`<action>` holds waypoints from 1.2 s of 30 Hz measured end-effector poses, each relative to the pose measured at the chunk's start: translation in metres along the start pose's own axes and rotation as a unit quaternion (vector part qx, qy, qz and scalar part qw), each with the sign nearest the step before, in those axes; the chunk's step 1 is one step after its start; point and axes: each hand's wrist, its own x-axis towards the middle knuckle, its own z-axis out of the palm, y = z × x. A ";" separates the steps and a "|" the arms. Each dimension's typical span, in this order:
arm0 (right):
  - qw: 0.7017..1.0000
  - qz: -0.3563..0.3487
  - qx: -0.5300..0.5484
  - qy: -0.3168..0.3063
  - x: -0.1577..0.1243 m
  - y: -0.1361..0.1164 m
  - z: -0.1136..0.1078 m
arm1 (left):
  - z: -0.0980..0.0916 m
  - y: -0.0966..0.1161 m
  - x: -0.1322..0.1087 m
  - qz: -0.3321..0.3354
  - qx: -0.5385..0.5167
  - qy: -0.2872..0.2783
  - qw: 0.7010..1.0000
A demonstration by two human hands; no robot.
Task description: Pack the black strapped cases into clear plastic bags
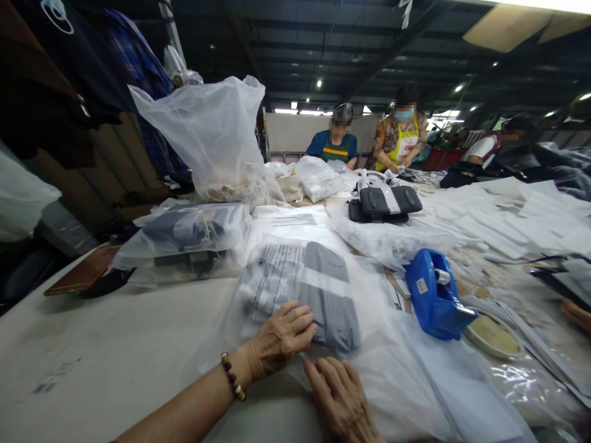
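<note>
A grey bag with a pale band lies inside a clear plastic bag printed with dark text, flat in front of me. My left hand rests palm down on the lower part of this plastic, fingers stretched over the edge of the grey bag. A beaded bracelet circles that wrist. Nearer to me, my right hand touches the loose lower end of the plastic. Its fingers are slightly bent and a little apart; their undersides are hidden.
A blue tape dispenser stands to the right, beside a roll of tape. Wrapped bags are stacked at left, before a large plastic sack. A black bag lies farther back. Co-workers stand across the table.
</note>
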 end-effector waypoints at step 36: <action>0.978 0.047 0.024 -0.203 -0.056 0.079 -0.095 | -0.052 0.009 0.009 -0.021 -0.103 -0.272 0.956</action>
